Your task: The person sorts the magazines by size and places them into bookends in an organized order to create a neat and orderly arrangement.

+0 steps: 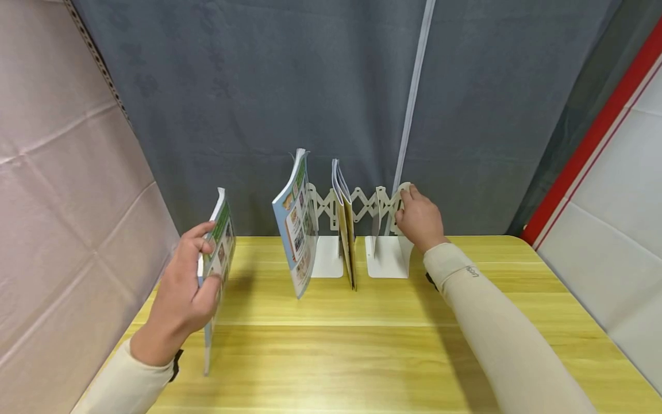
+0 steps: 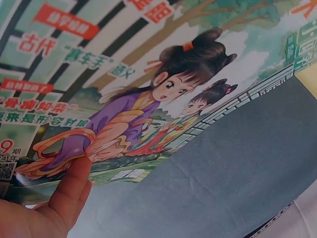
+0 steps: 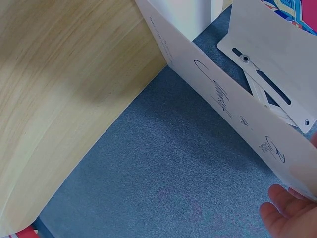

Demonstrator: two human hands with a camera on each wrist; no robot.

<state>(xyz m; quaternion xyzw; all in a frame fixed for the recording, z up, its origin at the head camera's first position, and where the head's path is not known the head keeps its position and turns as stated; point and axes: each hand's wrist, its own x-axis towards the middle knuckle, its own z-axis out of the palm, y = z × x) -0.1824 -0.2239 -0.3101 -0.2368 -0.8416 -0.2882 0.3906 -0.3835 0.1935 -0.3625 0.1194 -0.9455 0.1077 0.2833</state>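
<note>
My left hand (image 1: pixel 178 290) holds a thin magazine (image 1: pixel 223 233) upright by its near edge, left of the rack, thumb on one face and fingers on the other. Its illustrated cover (image 2: pixel 163 99) fills much of the left wrist view. My right hand (image 1: pixel 421 219) grips the upper right end plate of a white expandable book rack (image 1: pixel 389 263). In the right wrist view, fingertips (image 3: pixel 280 203) lie by the end plate (image 3: pixel 218 99), which carries dark script. Another magazine (image 1: pixel 296 230) stands at the rack's left end, and thin booklets (image 1: pixel 345 230) stand mid-rack, slightly tilted.
The rack stands near the back edge of a wood-grain table (image 1: pixel 310 356). Behind it hangs a grey curtain (image 1: pixel 269 86). Pale cloth walls (image 1: pixel 62 190) border the left side, and a white panel with a red edge (image 1: pixel 584 141) borders the right.
</note>
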